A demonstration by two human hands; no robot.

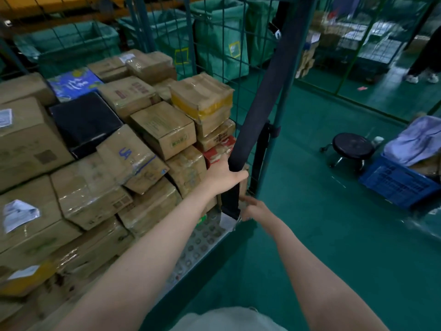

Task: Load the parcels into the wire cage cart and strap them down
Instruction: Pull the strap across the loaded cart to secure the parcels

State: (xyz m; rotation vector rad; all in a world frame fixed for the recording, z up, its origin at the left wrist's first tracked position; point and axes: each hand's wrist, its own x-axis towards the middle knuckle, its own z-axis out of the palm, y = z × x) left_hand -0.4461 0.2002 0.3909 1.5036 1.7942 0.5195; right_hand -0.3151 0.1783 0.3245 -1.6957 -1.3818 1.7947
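Several taped cardboard parcels (pixel 162 132) are stacked inside the green wire cage cart (pixel 238 75), with one black box and one blue box among them. A wide dark strap (pixel 262 96) hangs slanting down along the cart's right post. My left hand (pixel 224 175) grips the strap low down, near the corner of the parcel stack. Just below, my right hand (pixel 256 210) pinches the strap's lower end beside its white tag, at the cart's perforated metal floor (pixel 202 237). A metal buckle shows higher up on the strap.
Green bulk bags (pixel 219 34) stand behind the cage wall. On the green floor to the right are a black rolling stool (pixel 353 146), a blue plastic crate (pixel 398 182) with cloth on it, a green fence (pixel 353 44), and a person's legs (pixel 424 65) at far right.
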